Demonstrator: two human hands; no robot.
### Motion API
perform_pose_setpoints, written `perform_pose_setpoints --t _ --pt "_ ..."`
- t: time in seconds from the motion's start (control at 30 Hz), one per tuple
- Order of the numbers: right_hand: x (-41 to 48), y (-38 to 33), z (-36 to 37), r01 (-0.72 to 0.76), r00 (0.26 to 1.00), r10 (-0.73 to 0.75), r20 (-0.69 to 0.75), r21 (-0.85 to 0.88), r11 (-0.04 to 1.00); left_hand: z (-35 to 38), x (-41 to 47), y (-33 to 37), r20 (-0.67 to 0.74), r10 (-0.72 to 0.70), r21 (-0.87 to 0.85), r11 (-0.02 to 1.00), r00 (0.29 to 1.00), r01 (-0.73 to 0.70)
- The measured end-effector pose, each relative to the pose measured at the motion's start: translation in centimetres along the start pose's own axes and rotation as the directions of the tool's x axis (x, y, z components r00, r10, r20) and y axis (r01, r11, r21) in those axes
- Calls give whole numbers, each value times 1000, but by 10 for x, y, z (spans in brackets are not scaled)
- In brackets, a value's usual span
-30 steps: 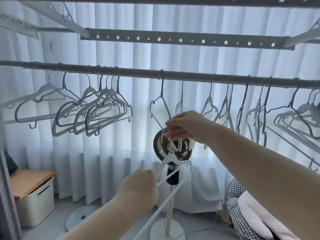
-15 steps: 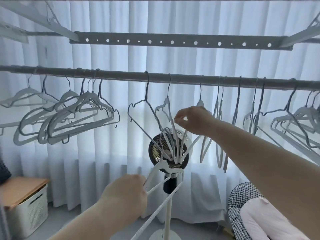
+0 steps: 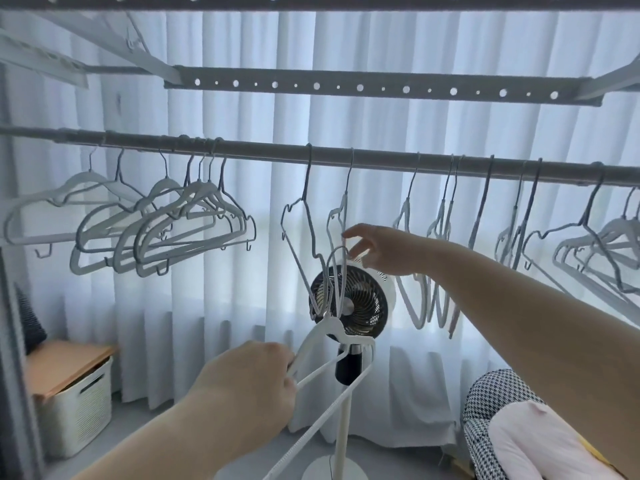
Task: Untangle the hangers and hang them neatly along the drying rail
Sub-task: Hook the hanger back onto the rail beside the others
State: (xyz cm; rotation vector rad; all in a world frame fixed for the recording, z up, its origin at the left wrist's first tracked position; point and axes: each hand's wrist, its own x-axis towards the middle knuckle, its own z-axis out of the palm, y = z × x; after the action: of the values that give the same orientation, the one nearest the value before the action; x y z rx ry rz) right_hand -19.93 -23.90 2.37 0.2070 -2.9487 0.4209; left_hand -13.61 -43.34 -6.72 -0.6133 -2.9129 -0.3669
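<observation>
A grey drying rail (image 3: 263,152) runs across the view with several hangers on it. My left hand (image 3: 252,379) is shut on the shoulder of a white hanger (image 3: 332,382), held low. Its hook (image 3: 337,258) reaches up and is caught among two hangers that dangle from the rail's middle, a grey wire one (image 3: 298,237) and a white one (image 3: 341,216). My right hand (image 3: 384,249) hovers by that hook with fingers spread, fingertips at the tangle and holding nothing. A bunched group of hangers (image 3: 166,230) hangs at the left, and more hangers (image 3: 588,244) at the right.
A white pedestal fan (image 3: 360,299) stands right behind the tangle. White curtains (image 3: 242,306) fill the back. A white basket with a wooden lid (image 3: 76,393) sits at the lower left, a checked cushion (image 3: 491,403) at the lower right. A perforated bar (image 3: 346,88) crosses overhead.
My right hand has let go of the tangled hooks and opened its fingers. The left hand keeps its hold on the white hanger. The view has shifted slightly.
</observation>
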Motion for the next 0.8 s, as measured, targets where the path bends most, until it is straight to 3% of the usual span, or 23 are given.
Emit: perform_pose_setpoints --t 0.2,0.33,0.47,0.57,0.8 --pt "-18 8 -13 -103 993 87 -78 -232 967 -12 15 25 -16 41 17 999 999 -41" --pt "-33 14 -15 -128 992 125 -27 -257 958 -19 26 41 -37 88 13 996 995 -87" --pt "-36 16 -5 -85 994 96 50 -184 979 -16 28 43 -24 113 -14 993 993 -113" --pt "-30 16 4 -46 999 48 26 -51 998 -11 28 39 19 101 -10 995 995 -101" --pt "-3 7 26 -24 1000 24 5 66 998 -14 16 14 5 41 -62 997 999 -40"
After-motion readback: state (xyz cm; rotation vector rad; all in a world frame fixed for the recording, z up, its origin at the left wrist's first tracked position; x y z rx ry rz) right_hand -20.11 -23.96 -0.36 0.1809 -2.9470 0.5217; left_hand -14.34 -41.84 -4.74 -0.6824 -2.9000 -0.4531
